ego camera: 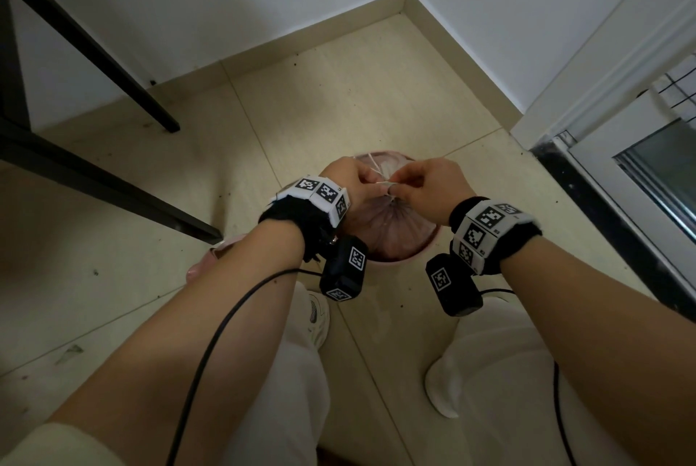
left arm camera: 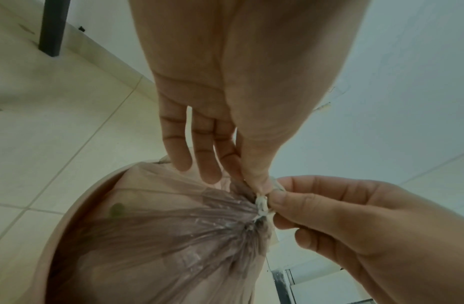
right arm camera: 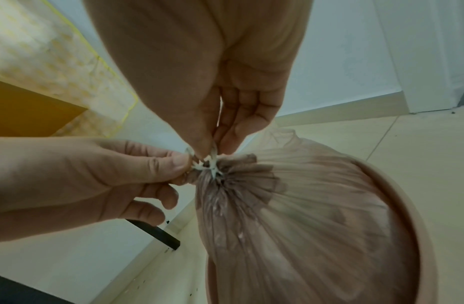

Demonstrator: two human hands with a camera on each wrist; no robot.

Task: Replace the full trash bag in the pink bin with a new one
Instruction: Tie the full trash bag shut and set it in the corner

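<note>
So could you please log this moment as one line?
stage: tying | left hand: pinches drawstring | right hand: pinches drawstring | trash bag: cinched, in pink bin

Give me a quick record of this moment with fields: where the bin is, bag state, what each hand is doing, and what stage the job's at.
bin: pink bin on the tiled floor near a room corner
bag: full trash bag inside the bin, mouth gathered shut
tie: white drawstring at the gathered neck
left hand: pinches the drawstring
right hand: pinches the drawstring from the other side
stage: tying off; bag not yet lifted out
new bag: none in view
</note>
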